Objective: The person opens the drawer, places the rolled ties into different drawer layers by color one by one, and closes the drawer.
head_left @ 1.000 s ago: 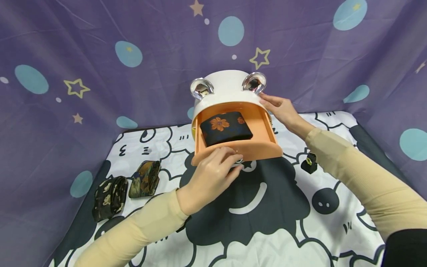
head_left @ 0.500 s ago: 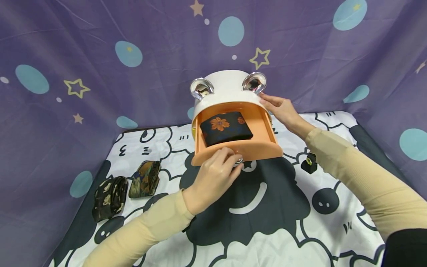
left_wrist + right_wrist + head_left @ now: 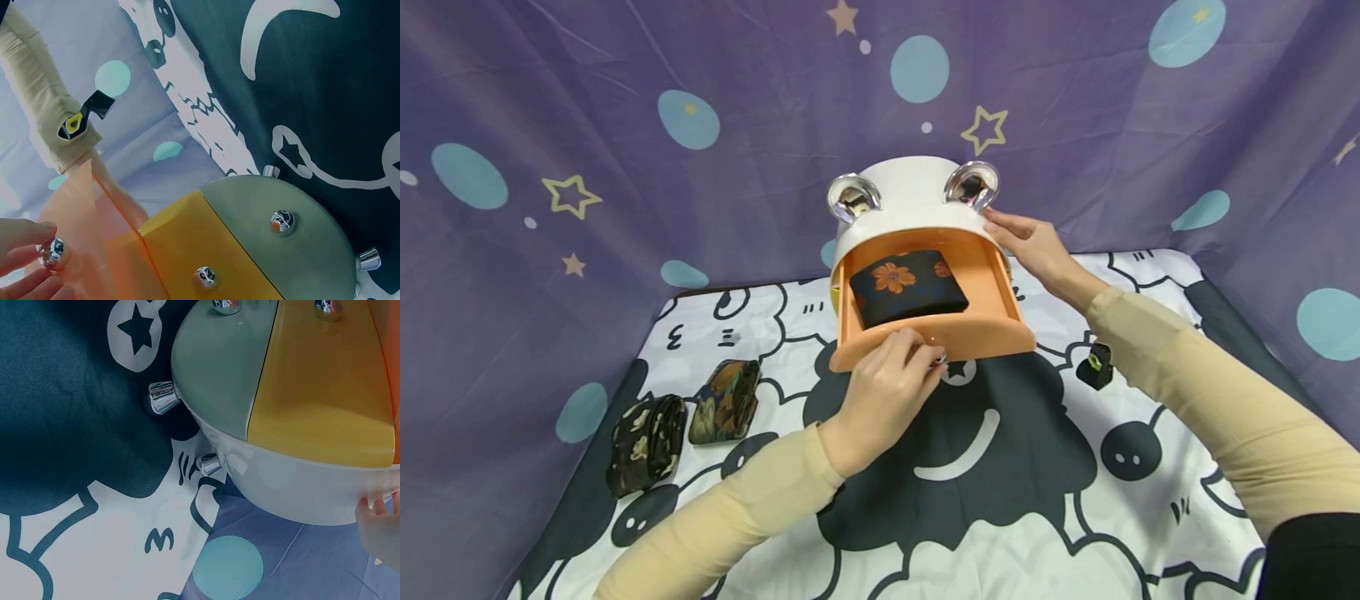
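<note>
A rounded white cabinet (image 3: 917, 187) with two silver ring-shaped eyes stands at the table's back. Its top orange drawer (image 3: 992, 335) is pulled out. In that drawer lies a folded dark cloth (image 3: 910, 287) with orange flowers. My left hand (image 3: 880, 392) pinches the drawer's small silver knob (image 3: 53, 253) between thumb and fingers. My right hand (image 3: 1037, 254) rests against the cabinet's right side, its fingertips touching the white shell in the right wrist view. Under the orange drawer, the left wrist view has a yellow drawer (image 3: 187, 244) and a green drawer (image 3: 269, 219), both pushed in.
Two folded camouflage cloths, one darker (image 3: 646, 446) and one brown-green (image 3: 725, 402), lie on the left of the table. A sheep-print cover (image 3: 1000, 558) spreads over the table. A purple curtain (image 3: 775, 100) hangs behind the cabinet.
My left wrist and forearm have shifted slightly right and upward, with the fingers staying at the knob. The drawer, the flowered cloth and my right hand look the same.
</note>
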The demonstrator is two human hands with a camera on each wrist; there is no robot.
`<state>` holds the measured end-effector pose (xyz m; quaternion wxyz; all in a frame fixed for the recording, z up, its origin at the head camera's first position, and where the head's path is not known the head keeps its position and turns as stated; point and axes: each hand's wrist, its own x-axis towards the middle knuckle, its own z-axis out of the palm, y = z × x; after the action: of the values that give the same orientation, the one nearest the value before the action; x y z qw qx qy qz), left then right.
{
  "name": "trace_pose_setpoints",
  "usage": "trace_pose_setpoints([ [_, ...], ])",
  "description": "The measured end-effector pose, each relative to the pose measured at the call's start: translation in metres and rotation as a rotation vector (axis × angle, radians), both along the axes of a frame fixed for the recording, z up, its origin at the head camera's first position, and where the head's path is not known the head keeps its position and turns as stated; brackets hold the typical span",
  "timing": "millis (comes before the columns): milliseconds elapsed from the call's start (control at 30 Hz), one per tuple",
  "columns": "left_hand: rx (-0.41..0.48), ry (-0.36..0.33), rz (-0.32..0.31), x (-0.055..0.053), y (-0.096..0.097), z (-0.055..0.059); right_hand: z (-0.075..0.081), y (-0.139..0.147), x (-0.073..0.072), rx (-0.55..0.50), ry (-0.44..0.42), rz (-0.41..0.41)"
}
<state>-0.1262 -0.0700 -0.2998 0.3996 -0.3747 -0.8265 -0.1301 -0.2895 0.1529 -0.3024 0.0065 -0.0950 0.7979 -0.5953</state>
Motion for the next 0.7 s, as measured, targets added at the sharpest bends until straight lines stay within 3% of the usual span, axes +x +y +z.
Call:
trace_pose_setpoints([
  [367, 0.030, 0.047, 0.030, -0.004, 0.004, 0.000, 0.000, 0.000, 0.000, -0.005, 0.003, 0.008],
  [700, 0.045, 0.046, 0.030, -0.012, 0.003, 0.001, 0.001, 0.000, 0.001, -0.023, -0.008, 0.002],
])
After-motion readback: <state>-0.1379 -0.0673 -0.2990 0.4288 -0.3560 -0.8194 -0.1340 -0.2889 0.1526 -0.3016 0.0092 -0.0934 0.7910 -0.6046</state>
